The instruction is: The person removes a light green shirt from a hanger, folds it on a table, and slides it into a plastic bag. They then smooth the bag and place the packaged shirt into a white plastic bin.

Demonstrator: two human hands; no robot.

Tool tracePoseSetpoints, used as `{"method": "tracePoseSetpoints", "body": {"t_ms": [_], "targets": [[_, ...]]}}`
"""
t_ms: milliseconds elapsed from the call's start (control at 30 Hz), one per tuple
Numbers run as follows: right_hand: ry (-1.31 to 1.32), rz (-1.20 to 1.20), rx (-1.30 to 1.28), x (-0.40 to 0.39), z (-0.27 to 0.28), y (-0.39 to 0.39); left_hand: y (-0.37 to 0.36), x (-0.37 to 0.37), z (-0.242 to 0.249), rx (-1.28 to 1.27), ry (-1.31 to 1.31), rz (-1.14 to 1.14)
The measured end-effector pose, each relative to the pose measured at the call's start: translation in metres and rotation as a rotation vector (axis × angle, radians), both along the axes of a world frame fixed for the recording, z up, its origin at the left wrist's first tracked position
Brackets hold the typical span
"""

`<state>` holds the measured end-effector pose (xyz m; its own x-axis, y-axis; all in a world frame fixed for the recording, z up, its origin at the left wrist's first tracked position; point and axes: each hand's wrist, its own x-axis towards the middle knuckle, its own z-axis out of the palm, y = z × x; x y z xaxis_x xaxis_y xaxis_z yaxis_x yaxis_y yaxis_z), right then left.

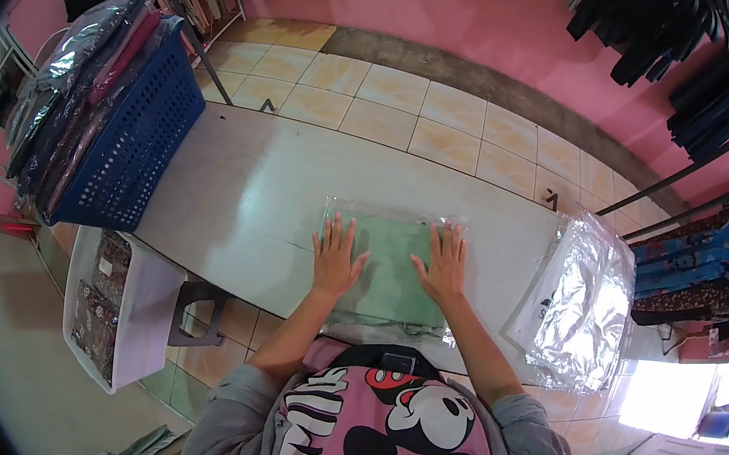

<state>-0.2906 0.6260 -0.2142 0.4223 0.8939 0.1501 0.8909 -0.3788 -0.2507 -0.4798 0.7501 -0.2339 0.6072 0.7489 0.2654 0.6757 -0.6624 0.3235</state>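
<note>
A folded green cloth (389,267) in a clear plastic bag lies flat on the pale table (251,186), close to its front edge. My left hand (339,259) rests palm down on the left side of the bag, fingers spread. On the right side, my right hand (442,266) also lies flat with its fingers apart. Neither hand grips anything. Clear film sticks out past the cloth at the top and crumples along the bottom, near my body.
A stack of shiny clear plastic bags (588,300) lies at the table's right end. On the left stands a blue basket (136,122) full of bagged garments. Below it is a white bin (148,319) with packed cloth. Clothes racks (707,251) flank the table.
</note>
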Motion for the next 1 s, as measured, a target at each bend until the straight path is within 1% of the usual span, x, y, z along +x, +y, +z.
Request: {"method": "tracePoseSetpoints", "body": {"t_ms": [33, 67, 133, 167, 233, 667, 733, 767, 833, 867, 900, 933, 967, 1000], "targets": [[-0.037, 0.018, -0.070, 0.003, -0.006, 0.002, 0.001, 0.007, -0.004, 0.007, 0.125, 0.003], [-0.042, 0.018, -0.075, 0.004, -0.009, 0.003, 0.002, 0.008, -0.004, 0.002, 0.120, 0.002], [-0.003, 0.034, -0.057, 0.007, -0.017, -0.001, 0.003, 0.006, -0.006, -0.138, 0.166, 0.023], [-0.001, 0.032, -0.066, 0.008, -0.016, 0.000, 0.004, 0.007, -0.008, -0.147, 0.168, 0.021], [0.009, 0.026, -0.025, 0.007, -0.017, -0.001, 0.004, 0.005, -0.012, -0.085, 0.140, 0.037], [0.043, 0.066, -0.056, 0.021, -0.025, -0.006, 0.009, 0.001, -0.015, -0.133, 0.161, 0.029], [0.118, -0.010, -0.099, 0.035, -0.023, -0.017, 0.019, -0.014, -0.026, -0.169, 0.070, -0.027], [0.117, -0.008, -0.097, 0.043, -0.029, -0.027, 0.021, -0.023, -0.027, -0.168, 0.070, -0.025], [0.081, -0.223, 0.015, 0.051, -0.047, -0.046, 0.020, -0.045, -0.029, -0.226, 0.184, 0.169], [0.105, -0.186, 0.011, 0.046, -0.035, -0.053, 0.013, -0.055, -0.028, -0.165, 0.123, 0.171], [0.106, -0.186, 0.012, 0.037, -0.021, -0.059, 0.001, -0.059, -0.015, -0.164, 0.124, 0.171], [0.116, -0.099, 0.028, 0.022, -0.009, -0.064, -0.014, -0.062, 0.005, -0.152, 0.110, 0.062], [0.127, -0.012, 0.044, 0.008, -0.004, -0.070, -0.028, -0.067, 0.014, -0.143, 0.098, -0.046], [0.206, 0.059, 0.041, -0.004, -0.003, -0.076, -0.040, -0.075, 0.009, -0.143, 0.101, -0.046]]}}
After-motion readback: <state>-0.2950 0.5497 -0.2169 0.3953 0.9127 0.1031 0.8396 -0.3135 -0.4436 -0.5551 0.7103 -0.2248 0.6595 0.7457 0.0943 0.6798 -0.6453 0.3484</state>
